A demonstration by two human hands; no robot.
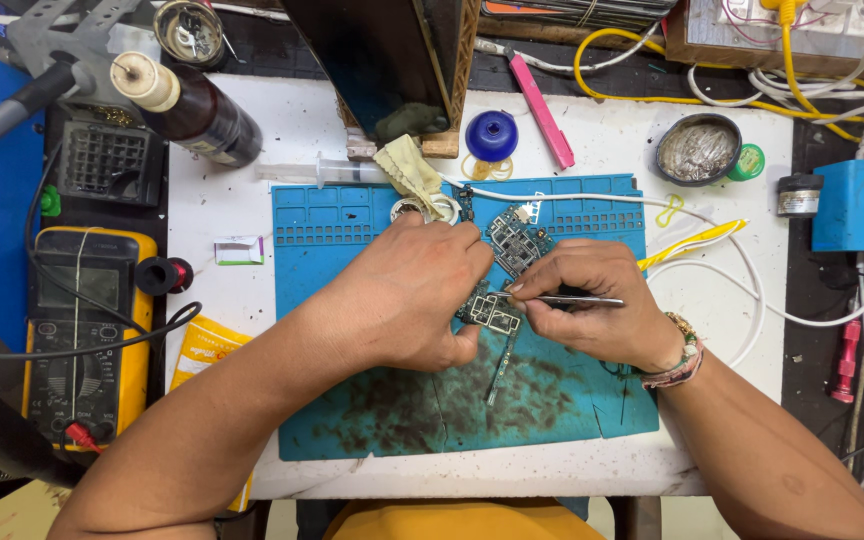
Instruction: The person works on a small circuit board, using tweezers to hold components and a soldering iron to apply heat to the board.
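The person's left hand (407, 295) lay curled over the near-left part of a bare phone circuit board (505, 275), its fingers pressed down on the board's edge to steady it against the blue work mat (352, 260); the right hand (602, 305) pinched a pair of metal tweezers (567, 299) between thumb and forefinger, the tips pointing left and resting at a rectangular metal shield frame (493, 312) on the board's lower section.

As to progress, the board was already out of any housing and lay stripped on the mat, with a thin flex strip (500, 365) trailing toward the person; so the opening-up seemed done; the fine work at the frame looked to be in hand and not finished, since the tweezers were at the component and nothing small could be seen set aside beside it; whether the tips gripped a part or only touched it could not be told.

The mat's near half was smeared with dark residue (472, 400), which suggested much work done there; a yellow multimeter (87, 330) lay well apart at the left, a brown bottle (192, 110) stood at the table's far left, a blue cap (492, 135) and a round tin (697, 150) sat beyond the mat, and a yellowish cloth (407, 170) lay at its far edge, none of them touched by either hand.
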